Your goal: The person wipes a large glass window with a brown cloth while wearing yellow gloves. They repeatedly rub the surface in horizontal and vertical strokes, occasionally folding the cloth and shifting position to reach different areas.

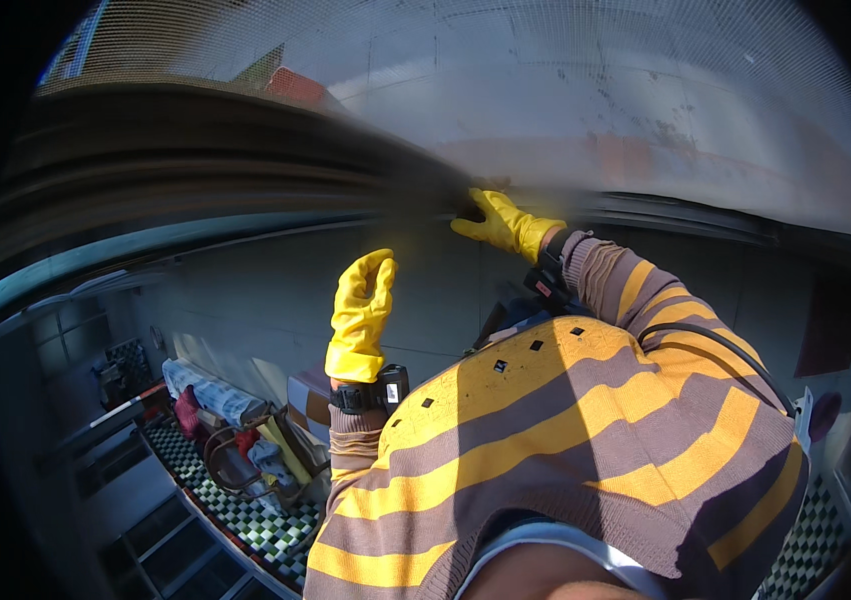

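My right hand (508,221) wears a yellow rubber glove. Its thumb and fingers straddle the end of a dark window frame (207,157), which is blurred where they meet. My left hand (361,315), in a matching glove, is raised below the frame and apart from it. Its fingers are bunched together, and no object shows in them. Beyond the frame stretches a fine mesh screen (583,82), with a pale surface behind it. A dark track (680,206) continues to the right of my right hand.
A black device (394,386) is strapped at my left wrist and another (545,289) at my right. Down to the left, a carrying basket (234,465) and piled cloths (215,397) stand on a green-and-white checkered floor (260,529). A pale wall (245,300) lies beneath the frame.
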The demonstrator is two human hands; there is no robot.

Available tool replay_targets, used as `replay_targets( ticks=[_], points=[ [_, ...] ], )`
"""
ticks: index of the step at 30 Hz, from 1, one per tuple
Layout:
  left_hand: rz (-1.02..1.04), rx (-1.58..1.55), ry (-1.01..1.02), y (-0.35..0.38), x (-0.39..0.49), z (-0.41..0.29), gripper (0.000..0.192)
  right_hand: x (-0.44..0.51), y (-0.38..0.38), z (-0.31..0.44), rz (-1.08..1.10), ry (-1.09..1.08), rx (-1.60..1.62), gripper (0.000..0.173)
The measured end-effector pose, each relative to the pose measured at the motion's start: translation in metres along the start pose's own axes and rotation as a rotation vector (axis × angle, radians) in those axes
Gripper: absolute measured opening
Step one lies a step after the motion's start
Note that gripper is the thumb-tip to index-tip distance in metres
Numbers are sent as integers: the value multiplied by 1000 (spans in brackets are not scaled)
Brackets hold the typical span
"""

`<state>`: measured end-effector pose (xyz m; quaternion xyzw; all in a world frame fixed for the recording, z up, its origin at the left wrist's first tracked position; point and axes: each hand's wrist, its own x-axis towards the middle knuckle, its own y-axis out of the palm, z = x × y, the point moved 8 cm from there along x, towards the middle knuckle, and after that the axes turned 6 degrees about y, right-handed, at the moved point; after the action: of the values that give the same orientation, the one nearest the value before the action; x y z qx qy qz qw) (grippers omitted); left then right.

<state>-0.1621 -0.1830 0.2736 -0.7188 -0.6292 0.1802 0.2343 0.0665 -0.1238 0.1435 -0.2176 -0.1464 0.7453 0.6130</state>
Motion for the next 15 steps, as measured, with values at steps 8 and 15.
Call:
replay_targets(
  ticks=[8,15],
  points=[
    [69,74,-80,-8,-7,28,27,30,29,-39,126,185,-64,44],
    [109,70,-113,16,-27,21,25,52,17,-80,103,307,-286,28]
  ],
)
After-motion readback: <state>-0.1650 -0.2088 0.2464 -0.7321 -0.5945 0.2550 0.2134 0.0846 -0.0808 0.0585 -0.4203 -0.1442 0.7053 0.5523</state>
